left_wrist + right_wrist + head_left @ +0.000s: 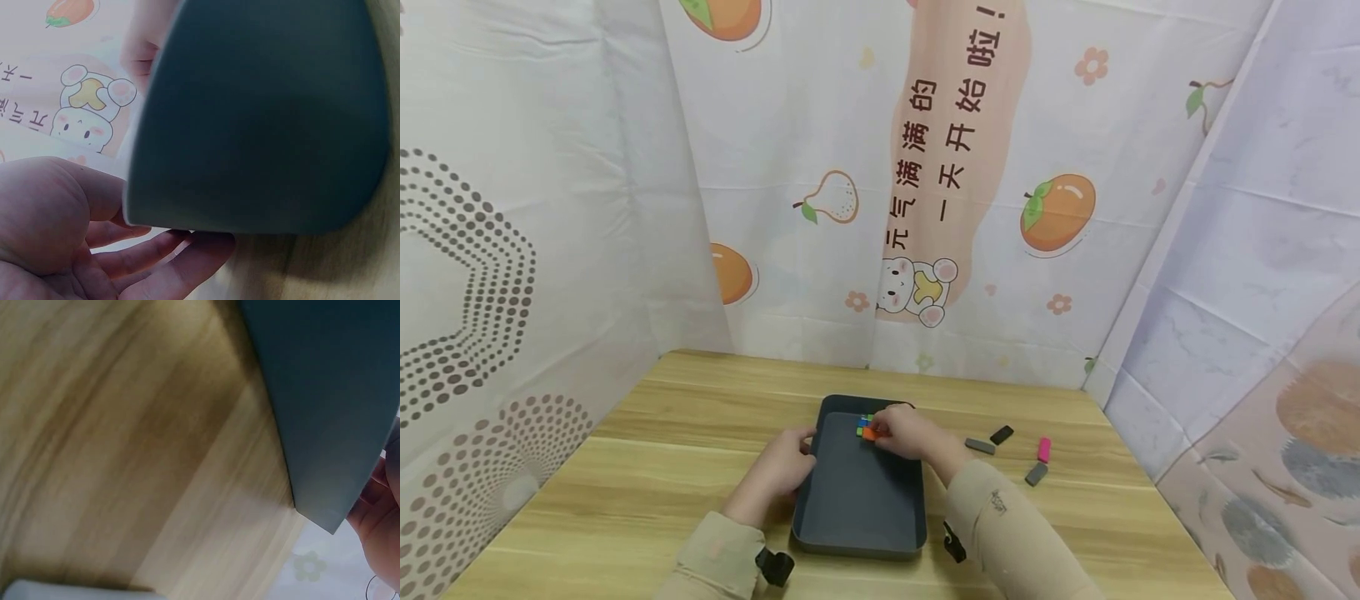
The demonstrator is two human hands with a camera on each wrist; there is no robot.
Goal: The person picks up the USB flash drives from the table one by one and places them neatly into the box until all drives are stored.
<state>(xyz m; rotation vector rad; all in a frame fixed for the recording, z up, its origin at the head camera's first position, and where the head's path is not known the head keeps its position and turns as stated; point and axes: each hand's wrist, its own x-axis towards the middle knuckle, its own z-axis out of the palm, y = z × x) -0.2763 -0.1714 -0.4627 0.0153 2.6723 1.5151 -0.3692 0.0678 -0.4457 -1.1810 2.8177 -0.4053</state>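
A dark grey rectangular tray (861, 500) lies lengthwise on the wooden table. My left hand (786, 458) holds its left wall, thumb at the rim and fingers along the outside, as the left wrist view shows of the hand (150, 256). My right hand (906, 432) reaches over the tray's far right part, its fingertips pinching a small orange block (870, 433). Small blue and green blocks (862, 423) lie right beside it inside the tray. In the right wrist view the tray's outer wall (331, 412) hides most of the right hand (378, 519).
To the right of the tray, small oblong pieces lie on the table (1097, 517): a grey one (980, 446), a black one (1002, 435), a pink one (1044, 450) and another grey one (1037, 474). Printed curtains (820, 333) hang behind and at both sides.
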